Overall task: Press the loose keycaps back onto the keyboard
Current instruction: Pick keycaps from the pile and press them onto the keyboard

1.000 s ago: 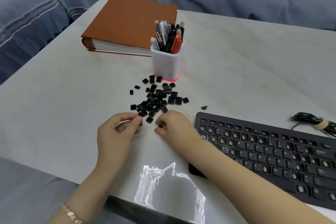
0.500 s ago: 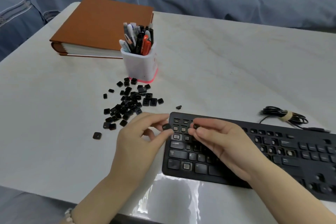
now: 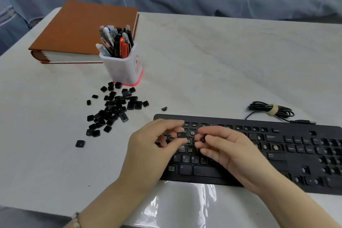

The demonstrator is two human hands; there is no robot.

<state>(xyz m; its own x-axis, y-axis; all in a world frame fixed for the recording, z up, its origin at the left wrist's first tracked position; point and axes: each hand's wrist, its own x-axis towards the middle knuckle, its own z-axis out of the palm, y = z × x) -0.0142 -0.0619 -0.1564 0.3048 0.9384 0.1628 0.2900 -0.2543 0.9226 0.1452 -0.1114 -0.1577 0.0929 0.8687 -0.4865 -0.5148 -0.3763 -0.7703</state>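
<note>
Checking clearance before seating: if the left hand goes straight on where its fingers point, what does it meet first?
Likely the fingertips of the right hand, facing it just beyond the keycap the left hand pinches over the keyboard; depth unclear.

White table [image 3: 222,61] carries keyboard [image 3: 277,155], loose keycaps [image 3: 114,109], pen cup [image 3: 123,69], brown binder [image 3: 83,27] and cable [image 3: 270,110].

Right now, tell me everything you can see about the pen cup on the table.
The pen cup is white, squarish with rounded corners, and looks like plastic, with a pink band round its base and small red print on one side. It stands upright on the pale table, just in front of the brown book, crammed with pens, mostly black, white and grey, one orange. Loose keycaps lie right at its foot; whether any touches it is unclear.
</note>
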